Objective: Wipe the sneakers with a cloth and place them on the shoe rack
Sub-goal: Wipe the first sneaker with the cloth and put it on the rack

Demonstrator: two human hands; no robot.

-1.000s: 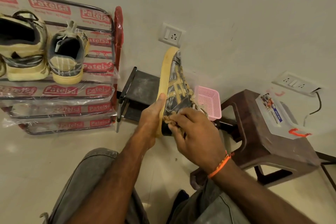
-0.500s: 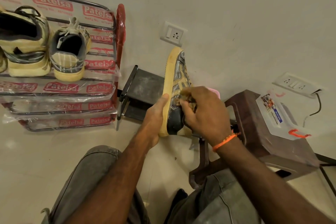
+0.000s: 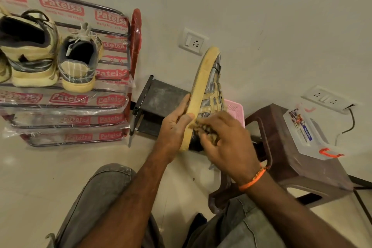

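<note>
sneaker (image 3: 209, 86) held toe-up above the floor, left hand (image 3: 175, 127) gripping its sole while right hand (image 3: 227, 143), fingers curled, presses a cloth (image 3: 205, 129) to its side; two sneakers (image 3: 78, 62) sit on the rack (image 3: 112, 100) at left.

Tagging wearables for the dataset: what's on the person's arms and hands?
Both forearms are bare, with no sleeves in view and no gloves. The right wrist carries an orange braided thread band. The left hand and its wrist wear nothing; no rings or watch show on either hand.
</note>
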